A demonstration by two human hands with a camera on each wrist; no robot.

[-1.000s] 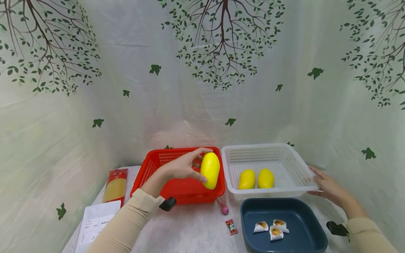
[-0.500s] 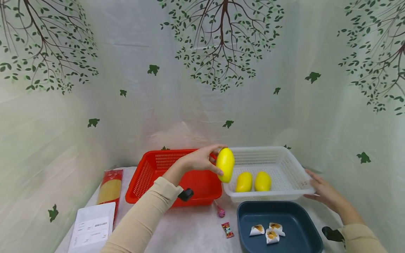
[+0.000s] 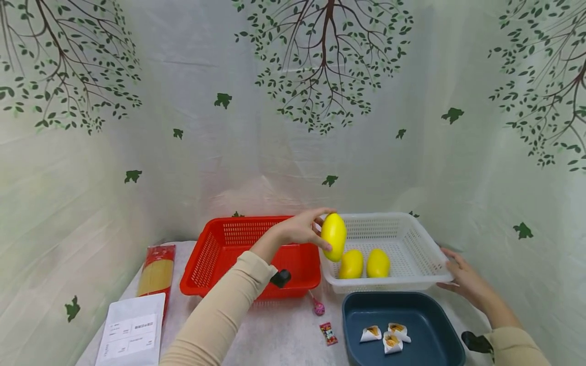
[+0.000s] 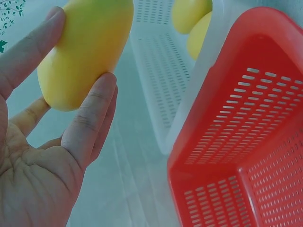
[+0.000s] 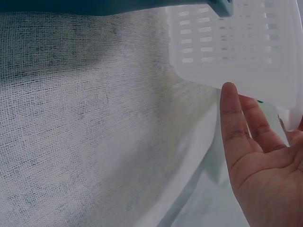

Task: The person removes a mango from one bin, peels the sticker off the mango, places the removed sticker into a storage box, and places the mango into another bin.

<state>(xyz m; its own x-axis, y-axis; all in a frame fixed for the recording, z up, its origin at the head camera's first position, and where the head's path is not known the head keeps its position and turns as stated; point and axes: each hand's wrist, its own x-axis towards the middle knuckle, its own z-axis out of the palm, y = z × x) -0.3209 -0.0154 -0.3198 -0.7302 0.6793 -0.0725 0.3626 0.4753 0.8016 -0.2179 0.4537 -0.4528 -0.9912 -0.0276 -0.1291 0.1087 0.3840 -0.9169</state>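
A yellow mango [image 3: 333, 237] is held upright between the thumb and fingers of my left hand [image 3: 299, 229], above the left side of the white basket. In the left wrist view the fingertips [image 4: 108, 80] press against the mango's side. Two more mangoes [image 3: 351, 264] [image 3: 378, 263] lie side by side inside the white basket [image 3: 423, 279], near its front wall. At this basket's right end, my right hand [image 3: 469, 282] touches the rim with fairly straight fingers. From the right wrist, a fingertip [image 5: 229, 92] shows right at the basket's lower edge.
A red basket [image 3: 224, 284] stands left of the white one. In front are a dark blue tray [image 3: 430, 310] with several small white-wrapped pieces [image 3: 392, 342], a lollipop [image 3: 318, 307] and a wrapped candy [image 3: 328, 333]. A noodle pack [image 3: 157, 272] and white packet [image 3: 130, 330] lie left.
My left hand has carried the mango rightward, from over the red basket to over the white basket's left side. The right hand stays at the white basket's right end.
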